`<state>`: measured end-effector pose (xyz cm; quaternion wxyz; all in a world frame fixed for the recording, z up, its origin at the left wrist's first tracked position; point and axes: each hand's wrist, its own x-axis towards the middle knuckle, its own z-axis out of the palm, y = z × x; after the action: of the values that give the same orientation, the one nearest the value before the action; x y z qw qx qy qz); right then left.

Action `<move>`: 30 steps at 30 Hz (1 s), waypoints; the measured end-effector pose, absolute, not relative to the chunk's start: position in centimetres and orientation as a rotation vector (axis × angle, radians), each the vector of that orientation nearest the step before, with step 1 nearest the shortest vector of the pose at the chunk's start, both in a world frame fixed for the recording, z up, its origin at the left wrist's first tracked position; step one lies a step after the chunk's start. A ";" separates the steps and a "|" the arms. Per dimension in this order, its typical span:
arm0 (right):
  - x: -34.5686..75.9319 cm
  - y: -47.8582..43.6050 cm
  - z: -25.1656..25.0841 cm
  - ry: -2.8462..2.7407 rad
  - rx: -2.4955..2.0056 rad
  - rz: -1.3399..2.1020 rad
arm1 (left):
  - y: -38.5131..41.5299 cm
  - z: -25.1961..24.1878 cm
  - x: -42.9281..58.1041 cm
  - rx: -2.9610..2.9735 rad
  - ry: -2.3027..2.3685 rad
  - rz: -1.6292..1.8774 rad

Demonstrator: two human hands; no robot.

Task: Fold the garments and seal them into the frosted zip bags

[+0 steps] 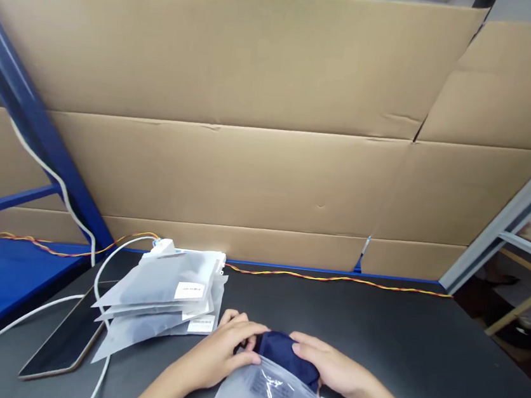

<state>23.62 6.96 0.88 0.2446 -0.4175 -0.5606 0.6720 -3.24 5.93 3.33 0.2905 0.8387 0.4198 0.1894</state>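
A frosted plastic zip bag (267, 394) lies at the front of the black table, its mouth facing away from me. Dark navy folded fabric (287, 355) sticks out of that mouth. On the left side, my left hand (236, 348) pinches the bag's edge, thumb on top and fingers curled beside the fabric. My right hand (323, 362) grips the fabric from the right, its thumb over the top. The fabric's lower part is inside the bag, dimly seen through the plastic along with some printed text. The fingertips of the right hand are partly hidden.
Several frosted bags with white labels (169, 290) are stacked at the left. Beside them lie a dark tablet (68, 333) and a white cable (99, 372). A cardboard wall (258, 179) closes the back, with a twisted wire (333, 278) along its foot. Blue (45, 110) and grey posts (497, 225) flank it.
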 end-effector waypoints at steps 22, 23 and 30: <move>23.2 7.3 1.0 -1.926 -1.075 1.622 | 5.8 4.1 -3.5 2.182 1.046 0.349; 23.1 7.3 0.9 -1.895 -1.071 1.562 | 5.8 4.0 -3.5 2.175 1.075 0.349; 22.2 7.2 0.8 -1.829 -1.060 1.448 | 6.0 4.2 -4.0 2.069 1.088 0.344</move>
<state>22.22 7.19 0.78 0.2855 -0.3965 -0.6842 0.5414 -4.00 5.96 4.15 0.3795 0.8102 0.4259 0.1348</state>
